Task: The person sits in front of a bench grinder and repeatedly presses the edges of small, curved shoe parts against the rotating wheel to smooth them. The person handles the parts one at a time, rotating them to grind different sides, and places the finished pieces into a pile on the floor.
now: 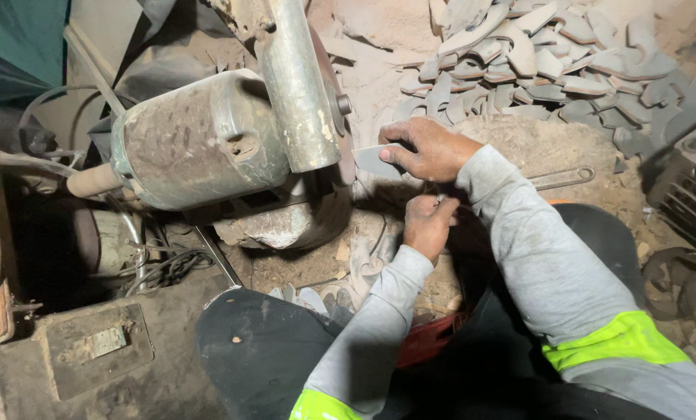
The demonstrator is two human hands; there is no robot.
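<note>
Knees: dark-trousered legs (pixel 262 350) are seen at 6 o'clock, above a dusty dirt floor (pixel 301 268).
Blade: a flat grey metal piece (pixel 375 159) is pressed to the grinding wheel (pixel 340 117) at centre.
Right hand (pixel 430 149): clamped on the blade.
Left hand (pixel 427 225): closed just below; what it grips cannot be told.
Pile: grey blanks (pixel 535 62) are heaped at 1 o'clock.
Crate: a dark basket (pixel 686 190) sits at 3 o'clock, contents unclear.

A small, possibly metal label plate (pixel 97 343) sits lower left.
</note>
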